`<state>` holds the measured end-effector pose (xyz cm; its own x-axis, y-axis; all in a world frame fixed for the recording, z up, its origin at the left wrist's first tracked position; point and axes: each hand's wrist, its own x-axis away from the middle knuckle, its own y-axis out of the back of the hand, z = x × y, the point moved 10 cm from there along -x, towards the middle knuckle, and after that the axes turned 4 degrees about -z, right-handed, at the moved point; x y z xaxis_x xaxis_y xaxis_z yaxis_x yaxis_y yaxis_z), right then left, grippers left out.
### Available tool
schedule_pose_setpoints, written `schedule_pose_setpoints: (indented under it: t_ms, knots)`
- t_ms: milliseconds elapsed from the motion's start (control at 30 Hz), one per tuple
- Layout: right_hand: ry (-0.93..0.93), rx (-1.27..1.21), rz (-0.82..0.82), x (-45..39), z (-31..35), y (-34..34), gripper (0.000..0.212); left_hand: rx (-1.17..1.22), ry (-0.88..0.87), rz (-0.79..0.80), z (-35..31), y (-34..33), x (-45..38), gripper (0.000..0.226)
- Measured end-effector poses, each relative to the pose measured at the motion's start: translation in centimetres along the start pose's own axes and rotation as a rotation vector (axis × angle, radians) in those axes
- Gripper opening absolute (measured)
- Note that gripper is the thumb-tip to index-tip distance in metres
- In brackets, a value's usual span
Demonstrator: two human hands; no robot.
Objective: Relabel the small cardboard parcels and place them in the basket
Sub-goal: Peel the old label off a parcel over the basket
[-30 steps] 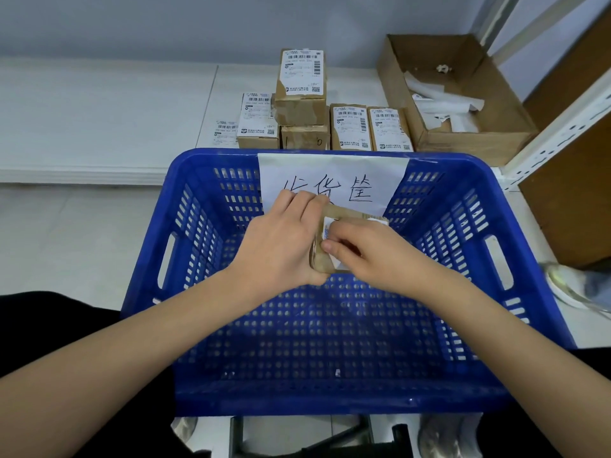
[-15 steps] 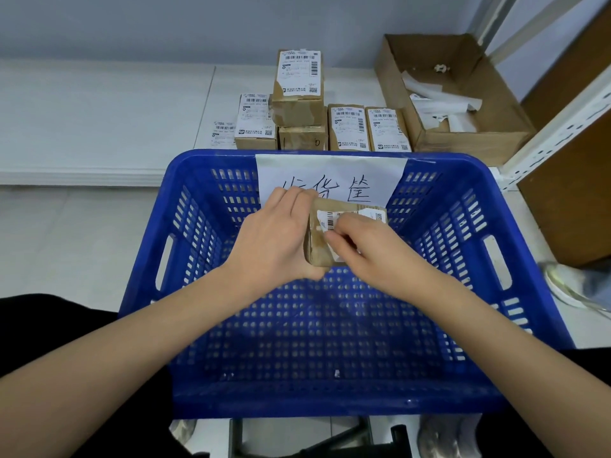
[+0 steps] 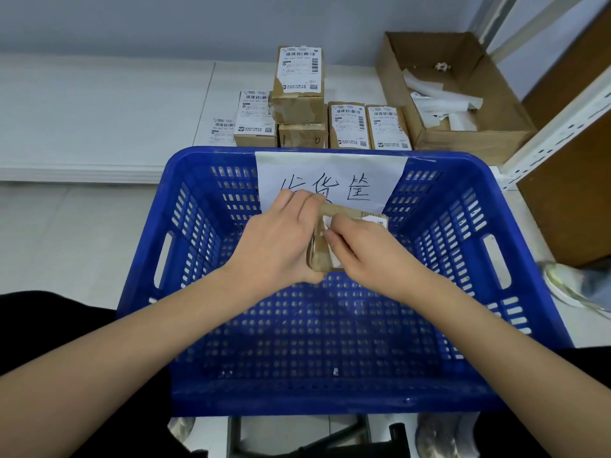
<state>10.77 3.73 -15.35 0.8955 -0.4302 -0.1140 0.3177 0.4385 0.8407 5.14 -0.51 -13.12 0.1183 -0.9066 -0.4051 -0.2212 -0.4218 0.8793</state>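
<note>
A small brown cardboard parcel (image 3: 322, 256) is held above the middle of the blue plastic basket (image 3: 198, 226). My left hand (image 3: 281, 246) grips its left side. My right hand (image 3: 363, 252) lies over its top face and pinches the white label (image 3: 377, 220) there; most of the label is hidden under my fingers. Several more labelled parcels (image 3: 299, 84) are stacked on the white surface behind the basket.
A handwritten paper sign (image 3: 347, 173) hangs on the basket's far wall. An open cardboard box (image 3: 489, 127) holding peeled white paper scraps sits back right, beside a white metal shelf post (image 3: 562, 120) and a brown panel. A shoe (image 3: 568, 285) shows at the right.
My right hand's fingertips have shifted left across the parcel's top face, covering more of the label. The parcel stays held over the basket in about the same place.
</note>
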Motion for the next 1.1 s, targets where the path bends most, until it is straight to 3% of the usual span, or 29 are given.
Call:
schedule_pose_setpoints:
  t_ms: [467,700,800,900,1100]
  knots:
    - [-0.026,-0.156,-0.179,0.4,-0.6,1.3,0.024,0.071,0.015,-0.021,0.7,0.3,-0.4,0.084]
    - [-0.043,0.184,-0.119,-0.1,-0.1,1.4,0.052,-0.027,-0.024,-0.045,0.1,0.7,-0.8,0.075]
    - [-0.013,0.125,-0.118,-0.3,0.0,1.1,0.030,-0.031,-0.010,-0.063,0.1,0.6,-0.7,0.076]
    - [-0.013,-0.012,-0.132,-0.3,-0.4,0.9,0.029,0.013,0.012,-0.065,0.4,0.4,-0.4,0.080]
    - [0.029,-0.033,-0.239,0.1,-0.5,1.4,0.027,0.078,0.015,-0.071,0.9,0.0,-0.2,0.081]
